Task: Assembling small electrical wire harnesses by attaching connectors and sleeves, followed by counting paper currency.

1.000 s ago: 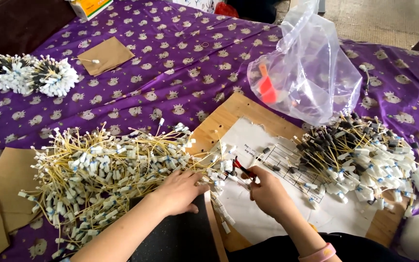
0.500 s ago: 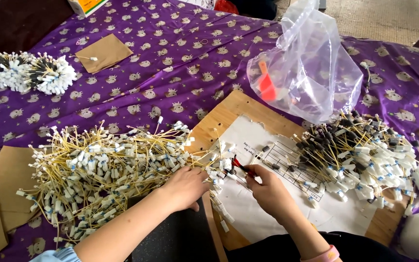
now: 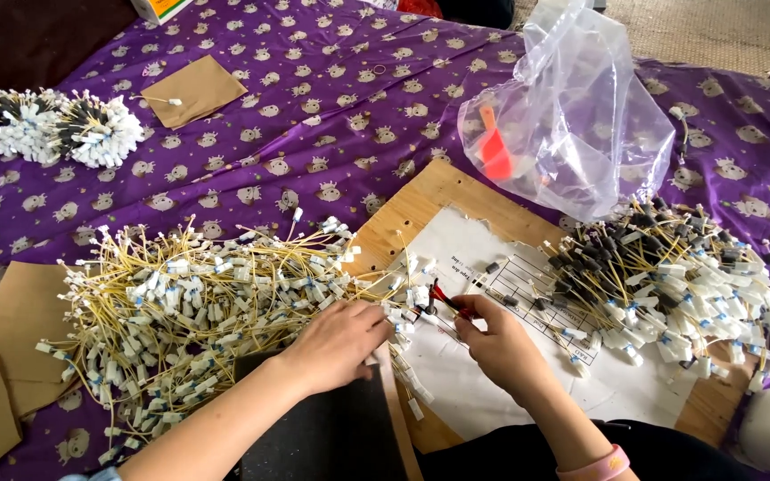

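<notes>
My left hand point(image 3: 339, 342) rests palm down on the near edge of a big heap of yellow wires with white connectors point(image 3: 189, 307), fingers curled into the strands. My right hand point(image 3: 496, 338) pinches a small red-and-black tool point(image 3: 443, 297) over the white paper sheet point(image 3: 492, 392), its tip beside a few white connectors. A second heap of wires, with black caps and white connectors point(image 3: 670, 281), lies to the right of that hand.
A wooden board point(image 3: 430, 200) lies under the paper on a purple patterned cloth point(image 3: 331, 116). A clear plastic bag with a red item point(image 3: 568, 125) stands behind. A bound bundle of white-tipped wires point(image 3: 55, 129) and brown card pieces point(image 3: 193, 89) lie left.
My left hand has slid slightly right along the wire heap toward the board. My right hand with the tool has stayed near the same spot.
</notes>
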